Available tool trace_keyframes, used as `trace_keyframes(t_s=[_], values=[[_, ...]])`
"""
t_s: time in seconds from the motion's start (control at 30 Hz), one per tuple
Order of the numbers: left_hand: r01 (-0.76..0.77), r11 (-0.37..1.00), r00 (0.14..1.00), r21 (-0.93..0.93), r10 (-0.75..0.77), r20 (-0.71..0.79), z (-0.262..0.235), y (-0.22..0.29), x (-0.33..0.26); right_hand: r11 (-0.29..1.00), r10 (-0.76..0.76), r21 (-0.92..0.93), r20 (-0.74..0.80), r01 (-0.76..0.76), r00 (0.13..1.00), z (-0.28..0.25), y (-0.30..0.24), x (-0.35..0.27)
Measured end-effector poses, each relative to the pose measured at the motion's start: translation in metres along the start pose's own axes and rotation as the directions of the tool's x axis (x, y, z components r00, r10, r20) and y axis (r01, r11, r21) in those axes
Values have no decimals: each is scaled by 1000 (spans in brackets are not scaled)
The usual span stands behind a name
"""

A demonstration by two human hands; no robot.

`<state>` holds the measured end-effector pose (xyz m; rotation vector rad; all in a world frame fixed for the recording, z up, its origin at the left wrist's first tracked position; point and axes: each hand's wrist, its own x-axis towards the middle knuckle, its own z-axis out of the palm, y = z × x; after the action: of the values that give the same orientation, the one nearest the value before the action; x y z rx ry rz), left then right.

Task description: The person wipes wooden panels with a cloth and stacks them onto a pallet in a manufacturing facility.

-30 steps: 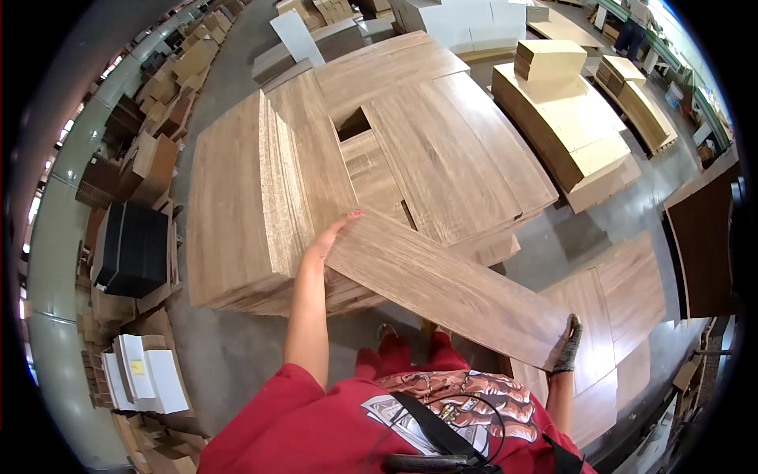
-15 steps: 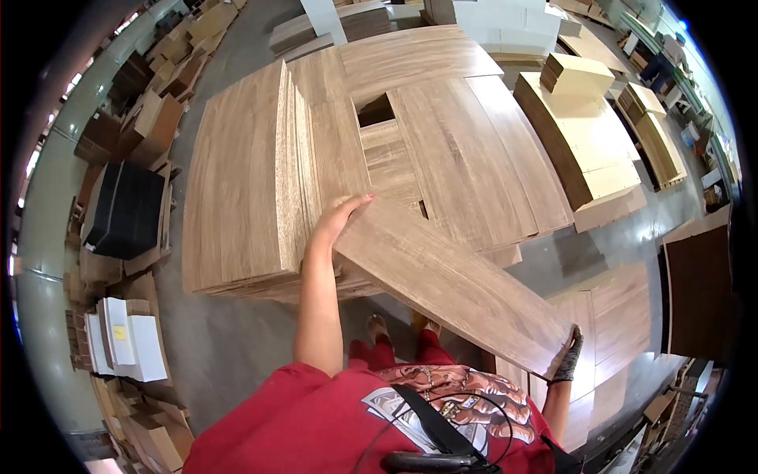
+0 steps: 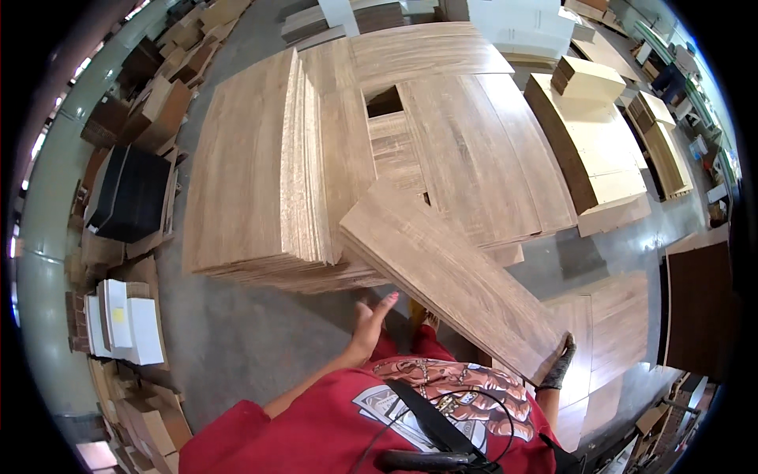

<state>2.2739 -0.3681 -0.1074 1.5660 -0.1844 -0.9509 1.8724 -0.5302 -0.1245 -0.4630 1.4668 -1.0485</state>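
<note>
A long wood-grain board [image 3: 458,276] slants from the stacked panels down toward my right side. Its long side edge shows lines, but I cannot tell if it is one board or several layered together. My right hand [image 3: 559,365], in a dark glove, grips the board's near right end. My bare left hand [image 3: 373,322] is off the board, in front of my body, its thumb and fingers apart and nothing in it. The board's far left end rests on or just over the edge of the large stack of wood-grain panels [image 3: 245,166].
More wood-grain panels [image 3: 482,150] cover the stack's right part, with a dark gap [image 3: 385,103] among them. Lower panels [image 3: 620,316] lie at my right. Pale yellowish boards [image 3: 592,150] stand farther right. A black block [image 3: 130,193] and white pieces [image 3: 130,324] are at left.
My left hand has let go of the board's far left corner and drawn back toward my body. The right hand still holds its end, and the board has shifted only slightly.
</note>
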Motion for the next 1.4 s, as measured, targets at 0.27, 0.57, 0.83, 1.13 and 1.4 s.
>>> trace_keyframes(t_s=[0.27,0.57,0.83,1.13,1.4], values=[[407,901,792,149,-429,434,47,8,11,998,-48,50,63,45,997,10,30,-44],[274,946,935,-171,-221,276,30,32,24,985,127,84,214,-148,969,18,69,-98],[15,996,818,90,-64,572,-23,-7,7,953,274,10,394,-302,877,56,103,-139],[128,991,760,-28,-80,645,-82,-31,-23,837,486,-146,643,-528,593,118,139,-187],[457,870,784,-187,-295,546,-124,-13,-23,842,411,-64,720,-536,559,200,168,-208]])
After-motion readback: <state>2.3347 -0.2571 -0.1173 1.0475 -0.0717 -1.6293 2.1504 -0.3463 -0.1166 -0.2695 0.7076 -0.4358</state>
